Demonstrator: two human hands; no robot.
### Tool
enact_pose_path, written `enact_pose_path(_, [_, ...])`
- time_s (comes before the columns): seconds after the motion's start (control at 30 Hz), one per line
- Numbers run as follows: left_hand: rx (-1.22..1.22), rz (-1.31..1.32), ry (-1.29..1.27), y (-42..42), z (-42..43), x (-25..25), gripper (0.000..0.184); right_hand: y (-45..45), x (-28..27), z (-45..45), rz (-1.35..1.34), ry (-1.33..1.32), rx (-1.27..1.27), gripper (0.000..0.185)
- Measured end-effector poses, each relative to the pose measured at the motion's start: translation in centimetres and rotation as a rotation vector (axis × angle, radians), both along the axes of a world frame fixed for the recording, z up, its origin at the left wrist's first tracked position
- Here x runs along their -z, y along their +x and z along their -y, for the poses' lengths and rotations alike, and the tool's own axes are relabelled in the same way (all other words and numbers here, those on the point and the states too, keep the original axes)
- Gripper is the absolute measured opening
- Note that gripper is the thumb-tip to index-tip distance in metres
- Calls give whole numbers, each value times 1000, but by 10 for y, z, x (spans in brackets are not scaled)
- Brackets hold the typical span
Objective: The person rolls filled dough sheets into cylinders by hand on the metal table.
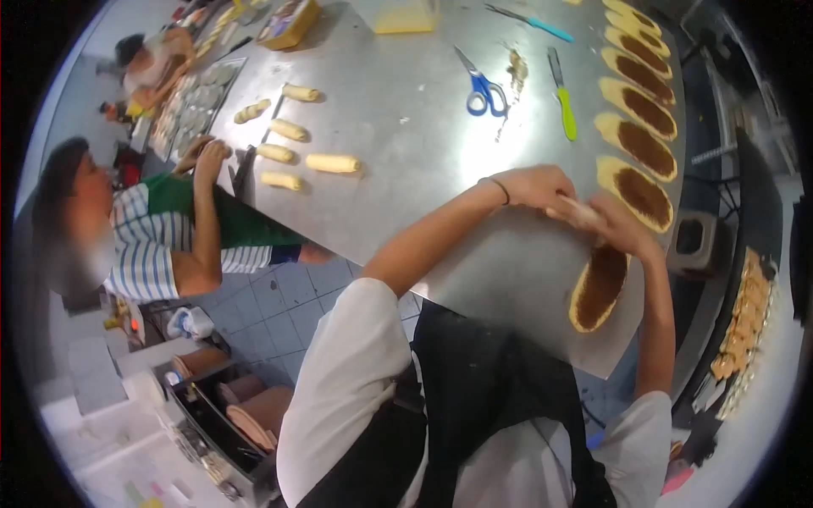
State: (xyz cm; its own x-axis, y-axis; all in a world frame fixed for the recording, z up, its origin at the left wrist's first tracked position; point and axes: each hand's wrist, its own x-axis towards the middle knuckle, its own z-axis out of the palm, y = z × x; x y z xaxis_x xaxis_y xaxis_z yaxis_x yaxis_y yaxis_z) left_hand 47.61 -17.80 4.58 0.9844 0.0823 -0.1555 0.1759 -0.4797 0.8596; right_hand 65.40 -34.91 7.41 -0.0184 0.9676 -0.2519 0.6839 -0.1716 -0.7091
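Note:
Between my two hands, above the metal table, is a pale rolled piece of dough. My left hand, with a dark band at the wrist, is closed on its left end. The fingers of my right hand are wrapped round the other end. Just below my right hand lies an oval of dough with brown filling. More filled dough ovals run in a column up the table's right side. Blue scissors and a green-handled spatula lie beyond my hands.
Several rolled dough pieces lie on the left of the table. A co-worker in a striped shirt stands at the left edge, another person farther back. A yellow tub and a turquoise-handled tool lie at the far side.

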Motion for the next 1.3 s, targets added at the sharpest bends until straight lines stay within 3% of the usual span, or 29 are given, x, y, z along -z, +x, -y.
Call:
enact_pose_path(0.13, [116,70,-384,-42,7,-10,56,-26,-49,0,-98,-315,-151,33])
enact_pose_path(0.27, [59,-55,-546,-102,29,-3,41,-66,-13,2,-177,-88,-337,35])
enact_pose_path(0.33, [-38,-147,-557,-138,38,-3,40,-99,-5,-1,-334,-291,-287,38])
enact_pose_path(0.47, [-141,-257,-674,-203,37,-13,36,-153,12,-13,-500,-337,-315,39])
enact_pose_path(0.53, [-170,-203,-177,-228,28,-26,29,-180,10,-23,-379,-287,-289,41])
enact_pose_path(0.67, [-287,-58,-13,-281,-9,-25,24,-235,9,-64,-284,-101,-261,38])
enact_pose_path(0.73, [-348,97,137,-304,-40,-28,30,-262,21,-93,-224,173,-196,36])
enact_pose_path(0.77, [-322,99,112,-314,-54,-32,30,-276,25,-110,-219,153,-167,36])
enact_pose_path(0.83, [-674,-142,-59,-332,-72,-55,37,-307,31,-131,-204,419,-2,33])
enact_pose_path(0.93, [-653,29,24,-359,-110,-31,41,-343,26,-158,-196,218,164,34])
enact_pose_path(1.0, [-594,-27,24,-366,-124,-10,41,-360,31,-162,-89,159,205,37])
enact_pose_path(1.07, [-436,197,453,-368,-130,2,43,-374,34,-157,222,387,291,40])
enact_pose_path(1.2, [-441,299,354,-375,-127,10,44,-375,39,-138,365,450,319,44])
enact_pose_path(1.3, [-528,346,353,-379,-116,8,42,-374,42,-131,268,481,390,42])
